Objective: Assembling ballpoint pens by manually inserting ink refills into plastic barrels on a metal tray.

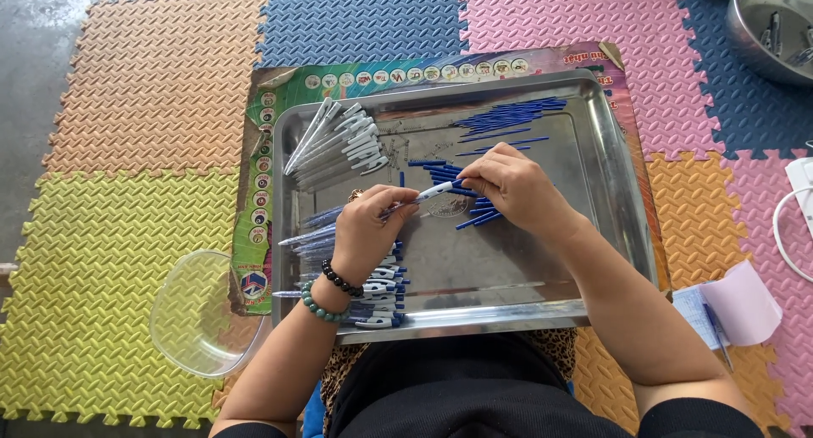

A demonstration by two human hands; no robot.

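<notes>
A steel tray [610, 184] lies in front of me, on a colourful printed board. My left hand [366, 230], with two bead bracelets at the wrist, and my right hand [515, 184] together hold one white pen barrel [428, 194] over the tray's middle. Loose blue pen tips [449, 174] lie just beside my right hand. A bundle of thin blue refills [511, 116] sits at the tray's far right. White pen barrels [339, 141] are heaped at the far left. Finished pens [379, 298] are stacked near my left wrist.
A clear plastic bowl [190, 315] sits left of the tray on a yellow foam mat. A metal pot [775, 27] stands at the top right. Papers and a pen [728, 307] lie at the right, with a white cable [783, 230] beyond.
</notes>
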